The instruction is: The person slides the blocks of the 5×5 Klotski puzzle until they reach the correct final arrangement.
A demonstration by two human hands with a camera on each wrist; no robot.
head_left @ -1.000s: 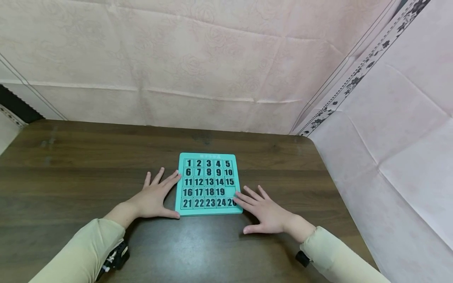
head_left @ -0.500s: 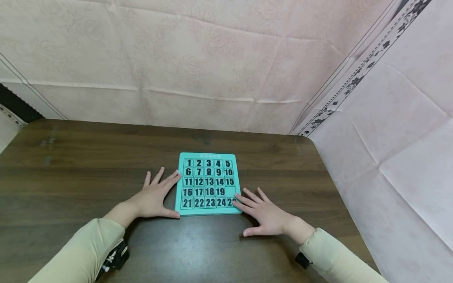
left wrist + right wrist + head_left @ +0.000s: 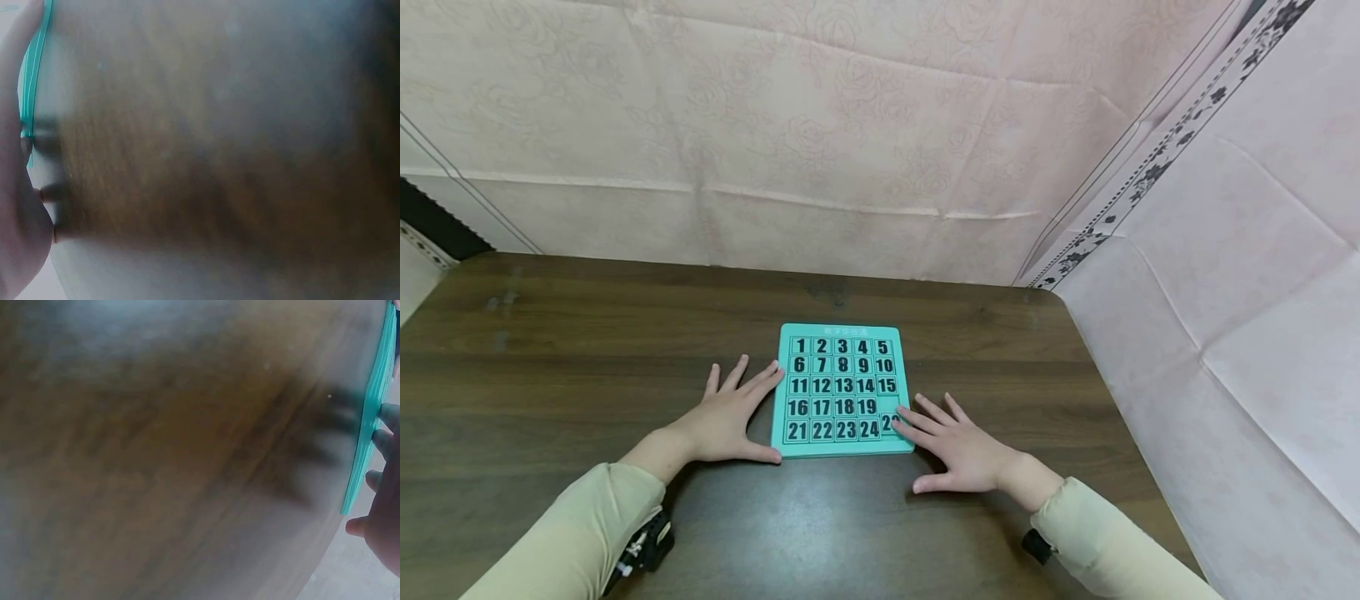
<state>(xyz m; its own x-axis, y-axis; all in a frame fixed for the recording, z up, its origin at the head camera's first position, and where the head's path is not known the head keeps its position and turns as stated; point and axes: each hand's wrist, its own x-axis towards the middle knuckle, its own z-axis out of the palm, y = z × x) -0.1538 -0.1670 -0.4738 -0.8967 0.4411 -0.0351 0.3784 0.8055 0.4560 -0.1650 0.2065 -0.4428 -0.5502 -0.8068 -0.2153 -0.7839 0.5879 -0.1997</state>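
Note:
A turquoise number sliding puzzle lies flat on the wooden table in the head view, its black-numbered tiles in rows. Below the vacant slot right of 19, the tile marked 20 sits slightly higher than its row; a fingertip partly covers it. My right hand, fingers spread and fairly straight, touches that tile. With fingers spread, my left hand rests against the puzzle's left edge, thumb at the lower left corner. Both wrist views catch only the puzzle's side and part of each hand.
The brown wooden table extends around the puzzle on every side. Behind it hangs a pale patterned cloth, and another white cloth with a floral border hangs at the right.
The tile marked 20 has slid a little upward, away from the bottom row, with my right fingers on it. My right hand has shifted slightly up; the left hand has stayed put.

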